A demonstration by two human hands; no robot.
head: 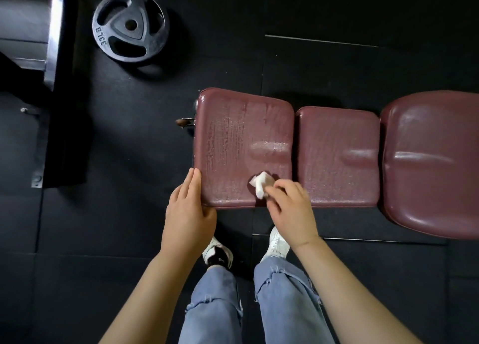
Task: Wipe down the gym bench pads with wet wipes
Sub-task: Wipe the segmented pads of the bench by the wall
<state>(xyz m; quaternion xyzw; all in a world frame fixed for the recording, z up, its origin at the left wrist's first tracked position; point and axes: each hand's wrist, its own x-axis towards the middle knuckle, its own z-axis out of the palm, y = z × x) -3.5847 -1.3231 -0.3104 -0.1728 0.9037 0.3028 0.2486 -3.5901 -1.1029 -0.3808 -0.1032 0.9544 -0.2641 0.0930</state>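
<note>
Right hand [290, 208]: fingers curled, pinching wipe [260, 185] on left pad [233, 136] | Left hand [188, 211]: fingers straight, resting on pad corner | Plate [129, 28] on floor [337, 66]

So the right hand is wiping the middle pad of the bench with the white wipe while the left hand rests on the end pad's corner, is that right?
Not quite. The head view shows the right hand holding the white wipe on the end pad, not the middle pad. The left hand does rest on that same end pad's near corner.

Maroon bench pads [243, 136], white wipe [260, 185]
</note>
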